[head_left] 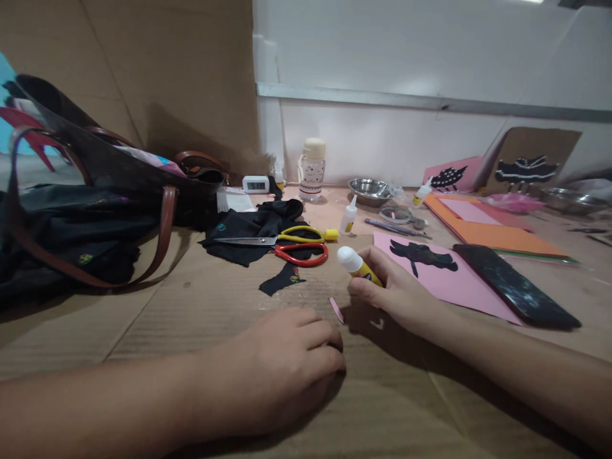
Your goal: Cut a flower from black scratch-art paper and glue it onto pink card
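My right hand (389,287) grips a yellow glue stick (367,274) between thumb and fingers, its white end tilted up to the left. My left hand (299,357) rests on the cardboard surface, fingers curled under; whatever they may hold is hidden. Between the hands lies a thin pink paper strip (336,310). Scissors (265,241) with one yellow and one red handle lie on black cloth (239,254), a small yellow cap (331,235) touching them. A cut black cloth piece (277,279) is nearer to me. Beside my right hand, pink paper (454,287) bears a black cut-out shape (423,255).
A dark phone (516,284) overlaps the pink paper. Behind stand a glue bottle (349,218), a water bottle (312,171), a metal bowl (370,190) and a small clock (255,185). Orange paper sheets (507,237) lie at right; a dark handbag (109,166) fills the left.
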The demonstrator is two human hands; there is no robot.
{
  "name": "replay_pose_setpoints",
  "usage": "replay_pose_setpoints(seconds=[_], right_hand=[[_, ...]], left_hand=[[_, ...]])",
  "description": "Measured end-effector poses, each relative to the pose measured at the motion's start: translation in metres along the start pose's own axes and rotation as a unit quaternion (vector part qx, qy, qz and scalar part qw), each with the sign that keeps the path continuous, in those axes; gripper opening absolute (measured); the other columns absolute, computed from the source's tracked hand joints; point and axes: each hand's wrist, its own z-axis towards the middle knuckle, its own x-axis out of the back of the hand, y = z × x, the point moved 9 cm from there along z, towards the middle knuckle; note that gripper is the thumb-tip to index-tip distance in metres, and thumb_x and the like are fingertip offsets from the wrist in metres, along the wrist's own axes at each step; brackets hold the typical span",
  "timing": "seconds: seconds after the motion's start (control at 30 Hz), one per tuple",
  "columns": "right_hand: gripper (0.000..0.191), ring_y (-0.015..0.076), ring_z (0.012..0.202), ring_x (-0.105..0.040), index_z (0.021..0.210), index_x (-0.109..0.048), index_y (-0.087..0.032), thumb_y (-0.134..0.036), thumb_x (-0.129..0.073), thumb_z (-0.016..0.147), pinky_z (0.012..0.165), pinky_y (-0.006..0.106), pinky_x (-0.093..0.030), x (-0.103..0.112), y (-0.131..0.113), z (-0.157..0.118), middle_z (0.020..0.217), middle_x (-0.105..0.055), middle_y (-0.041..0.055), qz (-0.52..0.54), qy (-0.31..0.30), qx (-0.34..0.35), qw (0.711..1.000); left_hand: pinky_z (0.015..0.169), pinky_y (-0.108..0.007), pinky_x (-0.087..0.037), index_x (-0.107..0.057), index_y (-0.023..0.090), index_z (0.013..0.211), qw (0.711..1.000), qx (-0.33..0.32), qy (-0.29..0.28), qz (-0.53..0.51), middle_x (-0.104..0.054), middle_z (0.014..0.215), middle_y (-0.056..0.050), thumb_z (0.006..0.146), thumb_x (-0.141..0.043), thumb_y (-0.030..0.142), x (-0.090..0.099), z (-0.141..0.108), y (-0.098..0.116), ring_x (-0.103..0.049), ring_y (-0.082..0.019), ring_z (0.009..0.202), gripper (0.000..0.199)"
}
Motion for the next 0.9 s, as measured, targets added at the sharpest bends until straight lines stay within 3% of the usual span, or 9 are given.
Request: replay_pose_setpoints(seconds=[0.13,0.23,0.37,0.57,0.73,0.9], right_hand=[[0.054,0.0142,0.057,-0.039,0.102,-0.057,-0.02,-0.073,-0.051,0.093,0.052,0.027,-0.03,-0.007,0.007,0.0,0.066,-0.041,-0.0058,0.053,-0.05,-0.038,0.997],[0.055,0.0141,0.056,-0.039,0.1,-0.059,-0.02,-0.074,-0.051,0.093,0.052,0.027,-0.029,-0.005,0.009,0.0,0.064,-0.041,-0.0059,0.047,-0.045,-0.043,0.997],[0.041,0.0147,0.062,-0.042,0.097,-0.058,-0.021,-0.061,-0.061,0.093,0.056,0.028,-0.036,0.004,0.005,0.003,0.072,-0.046,-0.0039,0.012,-0.011,-0.014,1.0],[0.046,0.0138,0.061,-0.048,0.113,-0.06,-0.022,-0.065,-0.048,0.101,0.053,0.026,-0.04,0.008,0.011,0.0,0.078,-0.056,-0.0016,0.008,-0.059,-0.06,0.996],[0.037,0.0219,0.088,-0.064,0.113,-0.066,-0.024,-0.058,-0.057,0.099,0.075,0.032,-0.052,0.028,0.016,-0.008,0.1,-0.069,0.0046,-0.072,-0.032,-0.042,0.996],[0.033,0.0298,0.103,-0.069,0.112,-0.071,-0.026,-0.051,-0.068,0.092,0.09,0.042,-0.054,0.038,0.02,-0.013,0.111,-0.075,0.0077,-0.115,-0.006,-0.001,0.993]], left_hand=[[0.081,-0.037,-0.056,-0.068,0.016,0.101,0.998,0.022,0.013,0.057,-0.07,0.1,-0.008,0.1,-0.051,0.014,-0.001,-0.001,0.0,-0.065,-0.022,0.087,0.017],[0.089,-0.048,-0.057,-0.067,0.012,0.113,0.993,0.072,0.014,0.089,-0.071,0.109,-0.014,0.1,-0.057,0.026,0.001,0.0,-0.005,-0.066,-0.03,0.099,0.022],[0.11,-0.054,-0.048,-0.062,0.009,0.13,0.996,0.087,0.007,0.032,-0.068,0.13,-0.019,0.099,-0.062,0.039,0.006,0.001,-0.01,-0.061,-0.035,0.124,0.043],[0.117,-0.062,-0.041,-0.057,0.013,0.137,0.994,0.096,-0.024,-0.057,-0.063,0.143,-0.019,0.097,-0.063,0.034,0.002,0.001,-0.021,-0.054,-0.036,0.138,0.046],[0.116,-0.054,-0.044,-0.059,0.016,0.135,0.992,0.111,-0.006,-0.065,-0.062,0.138,-0.015,0.094,-0.066,0.03,0.006,0.002,-0.021,-0.055,-0.032,0.131,0.044],[0.111,-0.05,-0.048,-0.062,0.019,0.133,0.991,0.119,-0.031,-0.049,-0.064,0.119,-0.011,0.098,-0.062,0.033,0.004,0.002,-0.02,-0.058,-0.029,0.114,0.037]])
